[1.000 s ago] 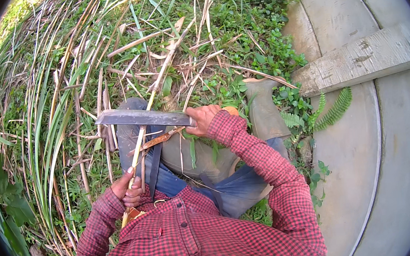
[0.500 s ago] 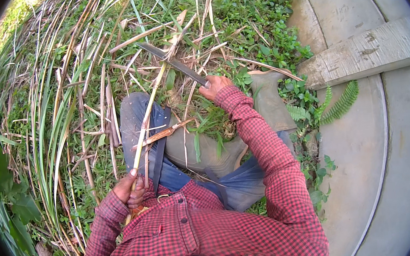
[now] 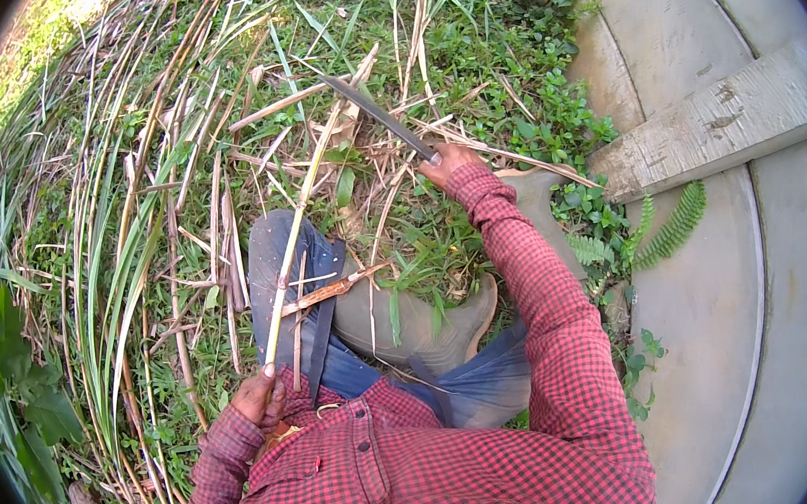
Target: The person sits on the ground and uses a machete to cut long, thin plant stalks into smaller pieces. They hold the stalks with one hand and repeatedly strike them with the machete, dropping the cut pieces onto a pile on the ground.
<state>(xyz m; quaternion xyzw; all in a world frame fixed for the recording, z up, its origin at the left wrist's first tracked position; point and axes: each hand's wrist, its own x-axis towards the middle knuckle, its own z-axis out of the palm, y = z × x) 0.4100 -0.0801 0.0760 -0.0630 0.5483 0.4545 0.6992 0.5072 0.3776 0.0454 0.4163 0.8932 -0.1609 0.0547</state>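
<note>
My left hand (image 3: 260, 398) is closed round the lower end of a long, pale yellow-green cane stalk (image 3: 295, 234). The stalk slants up and away across my bent knee, and dry leaf sheath clings to its far end. Gripped by its handle in my right hand (image 3: 451, 163) is a long-bladed knife (image 3: 379, 115). Its dark blade points up and to the left, beside the stalk's far part; whether they touch I cannot tell. A peeled brown strip of husk (image 3: 333, 287) lies over my jeans below the stalk.
Cut grass and long cane leaves (image 3: 120, 272) lie heaped on the left. Dry husks (image 3: 275, 106) litter the ground ahead. At the right stand a wooden beam (image 3: 733, 114) and a concrete slab (image 3: 696, 320), with a fern (image 3: 673, 227) beside them. My boots (image 3: 420, 319) are folded in front of me.
The knife has shifted right and up off the stalk's far part, its blade now more steeply angled. My left hand still grips the stalk, slightly lower in the picture.
</note>
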